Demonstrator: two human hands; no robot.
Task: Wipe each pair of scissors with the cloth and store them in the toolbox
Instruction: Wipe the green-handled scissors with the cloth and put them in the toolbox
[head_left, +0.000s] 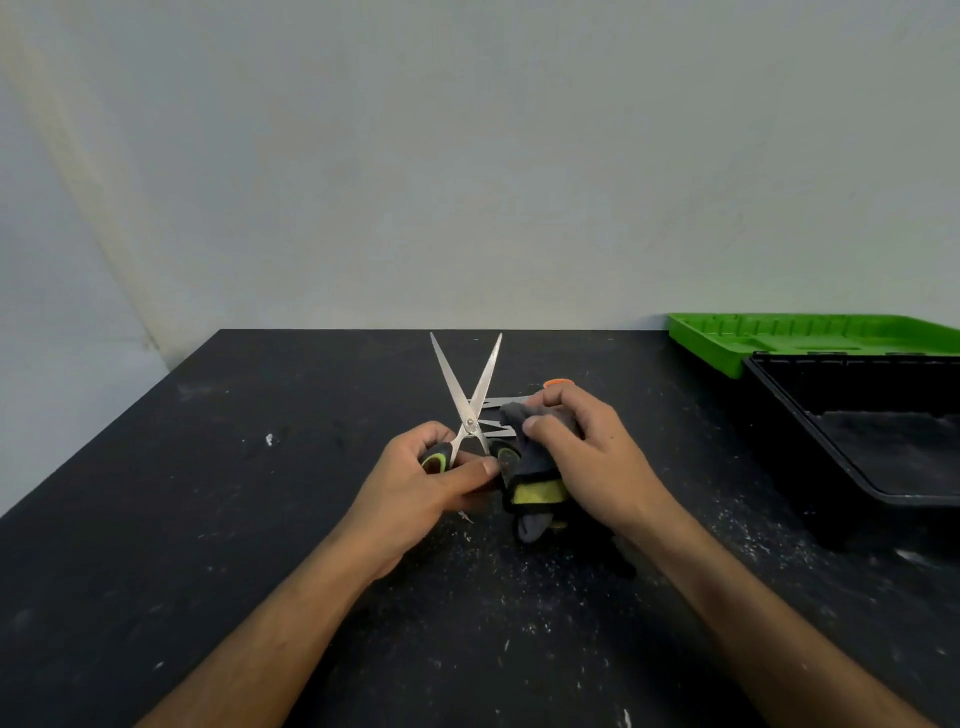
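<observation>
2 steel blades of the green-handled scissors (469, 400) stand spread in a V, tips up and away, held above the middle of the black table (208, 467). The left hand (415, 486) grips their handles, fingers curled round 1 loop. The right hand (587, 457) clutches the grey cloth (530, 457) bunched against the other loop. Wiping looks to be in hand, at the handle end; next the cloth would need to run up each blade, clear of the edges. Behind the right hand lie more scissors (493, 410), mostly hidden, 1 orange handle (558, 383) peeking out; how many I cannot tell. At far right the toolbox (857, 447) sits open, its green lid (779, 338) back, cut off by the frame edge.
</observation>
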